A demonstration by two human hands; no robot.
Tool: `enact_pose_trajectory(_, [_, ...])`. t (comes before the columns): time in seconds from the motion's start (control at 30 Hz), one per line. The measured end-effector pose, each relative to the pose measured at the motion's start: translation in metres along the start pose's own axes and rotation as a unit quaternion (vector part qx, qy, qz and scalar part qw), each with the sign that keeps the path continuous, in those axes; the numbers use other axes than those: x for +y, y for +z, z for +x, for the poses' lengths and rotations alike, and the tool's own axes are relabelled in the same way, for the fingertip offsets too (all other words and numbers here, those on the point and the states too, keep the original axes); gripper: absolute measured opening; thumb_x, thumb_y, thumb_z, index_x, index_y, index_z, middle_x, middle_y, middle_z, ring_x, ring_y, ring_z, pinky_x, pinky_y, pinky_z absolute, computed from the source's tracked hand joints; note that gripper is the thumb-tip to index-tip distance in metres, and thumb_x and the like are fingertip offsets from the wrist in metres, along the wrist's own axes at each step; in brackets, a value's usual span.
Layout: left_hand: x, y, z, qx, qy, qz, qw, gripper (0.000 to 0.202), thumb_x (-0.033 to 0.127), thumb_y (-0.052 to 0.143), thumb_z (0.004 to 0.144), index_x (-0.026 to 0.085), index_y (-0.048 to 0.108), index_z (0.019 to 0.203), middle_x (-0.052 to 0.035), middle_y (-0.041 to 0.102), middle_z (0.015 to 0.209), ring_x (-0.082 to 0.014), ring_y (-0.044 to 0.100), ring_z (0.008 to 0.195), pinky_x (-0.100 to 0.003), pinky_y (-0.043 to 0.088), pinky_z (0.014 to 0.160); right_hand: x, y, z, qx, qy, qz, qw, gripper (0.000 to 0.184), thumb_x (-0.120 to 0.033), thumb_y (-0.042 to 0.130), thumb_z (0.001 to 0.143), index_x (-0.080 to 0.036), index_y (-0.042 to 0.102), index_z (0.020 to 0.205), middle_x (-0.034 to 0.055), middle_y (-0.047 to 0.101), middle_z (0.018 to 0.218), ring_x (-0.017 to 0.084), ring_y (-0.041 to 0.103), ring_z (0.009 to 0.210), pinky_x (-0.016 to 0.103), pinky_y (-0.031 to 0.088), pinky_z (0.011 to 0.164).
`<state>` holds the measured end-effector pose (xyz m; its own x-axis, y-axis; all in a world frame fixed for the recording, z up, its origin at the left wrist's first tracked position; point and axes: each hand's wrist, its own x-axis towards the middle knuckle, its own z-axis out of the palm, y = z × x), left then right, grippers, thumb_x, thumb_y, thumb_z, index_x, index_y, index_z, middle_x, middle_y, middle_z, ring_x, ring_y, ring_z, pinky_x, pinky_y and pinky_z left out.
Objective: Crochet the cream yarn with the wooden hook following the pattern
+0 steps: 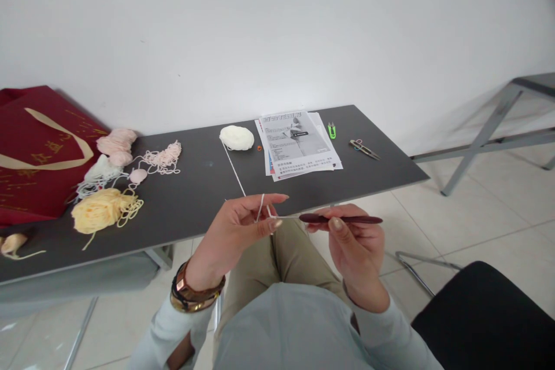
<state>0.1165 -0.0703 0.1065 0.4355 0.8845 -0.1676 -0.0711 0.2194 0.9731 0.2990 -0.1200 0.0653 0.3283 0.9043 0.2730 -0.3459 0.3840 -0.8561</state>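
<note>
My left hand (247,222) pinches white yarn (236,174) between thumb and fingers, with a strand looped over the index finger. The strand runs back to a white yarn ball (236,137) on the table. In my right hand (355,240) is a crochet hook with a dark red handle (362,219), lying level. Its thin shaft points left and reaches the fingertips of my left hand. Whether the hook's tip sits inside a loop is too small to tell. Both hands are over my lap, at the table's front edge.
The dark table (199,185) holds printed sheets (299,144), green thread snips (332,130), metal snips (364,149) and a small orange ring (259,148). Pink yarn (117,144), yellow yarn (104,208) and a red bag (43,179) are at left. A black chair (481,312) stands right.
</note>
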Motion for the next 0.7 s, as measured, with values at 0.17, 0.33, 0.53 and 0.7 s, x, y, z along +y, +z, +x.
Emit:
enact_pose_trajectory(0.17, [-0.001, 0.004, 0.002, 0.004, 0.002, -0.018, 1.0, 0.042, 0.022, 0.075, 0.07, 0.023, 0.069, 0.112, 0.0015, 0.058, 0.071, -0.0094, 0.05, 0.066, -0.022, 0.041, 0.063, 0.003, 0.006, 0.001, 0.045, 0.035, 0.026, 0.998, 0.01, -0.027, 0.07, 0.078, -0.018, 0.071, 0.081, 0.002, 0.073, 0.074, 0.018, 0.072, 0.059, 0.029, 0.062, 0.053])
enact_pose_trajectory(0.33, [-0.006, 0.011, 0.002, 0.033, 0.014, -0.064, 0.997, 0.046, 0.02, 0.076, 0.07, 0.025, 0.067, 0.114, 0.002, 0.058, 0.07, -0.0091, 0.049, 0.065, -0.022, 0.041, 0.064, 0.003, 0.014, 0.001, 0.083, 0.051, 0.063, 0.993, 0.011, -0.027, 0.073, 0.075, -0.018, 0.07, 0.079, 0.0009, 0.074, 0.072, 0.019, 0.073, 0.06, 0.028, 0.063, 0.051])
enact_pose_trajectory(0.53, [-0.01, 0.014, 0.001, 0.053, 0.027, -0.088, 0.994, 0.044, 0.017, 0.077, 0.068, 0.027, 0.07, 0.11, 0.0016, 0.06, 0.069, -0.0099, 0.052, 0.067, -0.022, 0.041, 0.067, 0.001, 0.018, -0.001, 0.111, 0.052, 0.076, 0.99, 0.007, -0.025, 0.072, 0.076, -0.018, 0.07, 0.079, 0.0002, 0.074, 0.071, 0.017, 0.073, 0.059, 0.023, 0.062, 0.05])
enact_pose_trajectory(0.7, [-0.008, 0.013, 0.001, 0.067, 0.041, -0.079, 0.994, 0.044, 0.014, 0.077, 0.067, 0.025, 0.071, 0.109, 0.0003, 0.062, 0.068, -0.0132, 0.056, 0.071, -0.027, 0.044, 0.074, -0.003, 0.02, -0.005, 0.106, 0.041, 0.098, 0.989, 0.005, -0.023, 0.072, 0.077, -0.02, 0.072, 0.081, -0.0006, 0.075, 0.072, 0.015, 0.073, 0.06, 0.02, 0.062, 0.053])
